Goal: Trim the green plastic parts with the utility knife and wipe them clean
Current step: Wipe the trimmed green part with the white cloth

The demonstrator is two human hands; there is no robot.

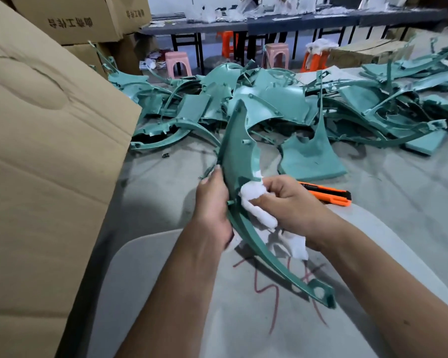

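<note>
Two bare forearms enter from the bottom edge, no sleeves visible on either up to the frame limit. Left hand (212, 200) and right hand (292, 200): no gloves, rings, watch or wristband seen. Fingernails on the left hand short and unpainted. A small dark mark shows on the right forearm near the lower right.

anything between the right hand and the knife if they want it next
Nothing visible blocks it. The orange utility knife lies bare on the grey surface just beyond the right hand, but that hand is gripping the white cloth against the green part.
</note>
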